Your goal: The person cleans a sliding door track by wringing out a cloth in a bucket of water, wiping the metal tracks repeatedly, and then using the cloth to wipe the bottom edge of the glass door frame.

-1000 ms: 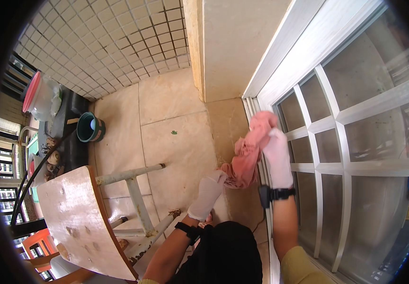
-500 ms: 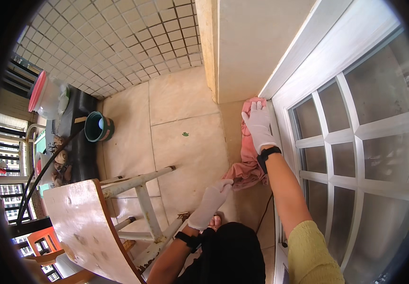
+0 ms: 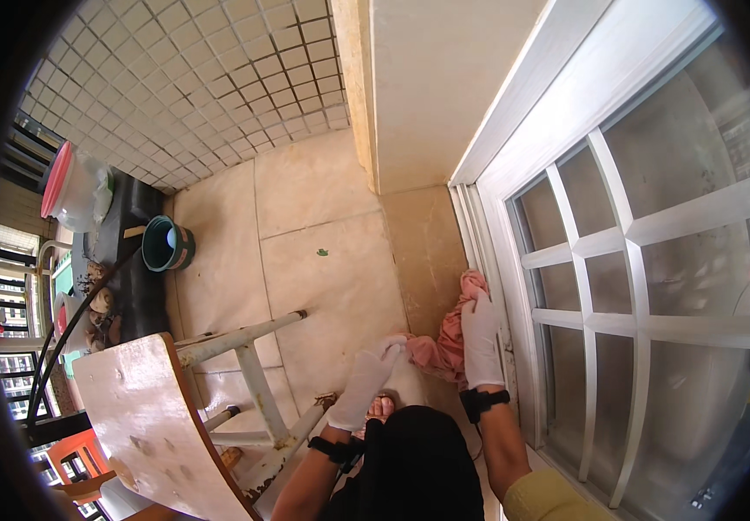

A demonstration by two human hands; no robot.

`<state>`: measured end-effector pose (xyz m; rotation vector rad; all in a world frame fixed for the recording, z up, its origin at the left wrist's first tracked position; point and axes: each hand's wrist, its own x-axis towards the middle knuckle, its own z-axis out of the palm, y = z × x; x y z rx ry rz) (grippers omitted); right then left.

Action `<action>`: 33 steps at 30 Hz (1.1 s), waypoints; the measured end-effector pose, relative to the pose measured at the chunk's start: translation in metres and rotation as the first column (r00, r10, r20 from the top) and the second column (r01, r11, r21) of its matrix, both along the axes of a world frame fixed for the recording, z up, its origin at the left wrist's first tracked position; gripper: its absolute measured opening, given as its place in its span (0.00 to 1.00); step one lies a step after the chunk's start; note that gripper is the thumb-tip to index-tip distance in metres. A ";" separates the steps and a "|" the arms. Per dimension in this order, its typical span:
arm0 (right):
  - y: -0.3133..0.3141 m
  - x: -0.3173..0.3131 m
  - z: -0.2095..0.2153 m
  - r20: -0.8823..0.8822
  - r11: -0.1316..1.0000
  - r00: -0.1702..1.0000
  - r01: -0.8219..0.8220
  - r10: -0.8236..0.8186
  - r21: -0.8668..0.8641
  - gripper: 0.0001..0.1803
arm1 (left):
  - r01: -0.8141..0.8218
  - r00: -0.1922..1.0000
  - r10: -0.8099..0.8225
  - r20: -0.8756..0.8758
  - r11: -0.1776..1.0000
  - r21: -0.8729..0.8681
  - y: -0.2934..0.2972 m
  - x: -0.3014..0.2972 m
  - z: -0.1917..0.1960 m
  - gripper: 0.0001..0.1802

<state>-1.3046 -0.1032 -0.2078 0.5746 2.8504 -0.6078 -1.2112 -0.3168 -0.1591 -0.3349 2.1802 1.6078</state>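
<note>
- A home balcony: tiled floor (image 3: 305, 252) and small-tiled wall (image 3: 193, 78).
- White-framed glass door (image 3: 644, 252) right of the floor.
- Railing (image 3: 10, 286), green bucket (image 3: 167, 246) and worn wooden chair (image 3: 158, 417) left of the door.

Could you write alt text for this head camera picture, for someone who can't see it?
Seen from above, a person's gloved right hand presses a pink cloth against a white window frame; the gloved left hand holds the cloth's other end. A worn white chair stands left on the tiled floor.
</note>
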 end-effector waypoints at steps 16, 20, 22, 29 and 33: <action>-0.030 -0.225 -0.020 -0.042 0.983 0.989 -0.135 0.141 0.126 0.17 | -0.044 0.986 0.044 0.163 0.999 -0.005 -0.016 -0.020 0.030 0.14; -0.012 -0.222 -0.015 -0.049 0.958 0.978 -0.189 0.204 0.216 0.26 | -0.089 0.991 0.085 -0.107 0.996 -0.032 0.010 -0.011 -0.007 0.14; -0.009 -0.222 -0.012 -0.046 0.947 0.972 -0.213 0.230 0.239 0.24 | -0.078 0.983 0.065 -0.171 0.995 -0.067 0.012 -0.005 -0.011 0.13; 0.013 -0.130 0.006 0.212 0.900 0.934 -0.339 0.288 0.273 0.19 | -0.081 0.983 0.078 -0.168 0.997 -0.007 0.024 -0.006 -0.018 0.13; 0.022 -0.041 0.029 0.409 0.911 0.899 -0.291 0.157 0.291 0.19 | 0.011 0.966 -0.011 -0.259 1.000 -0.003 0.040 0.000 -0.035 0.12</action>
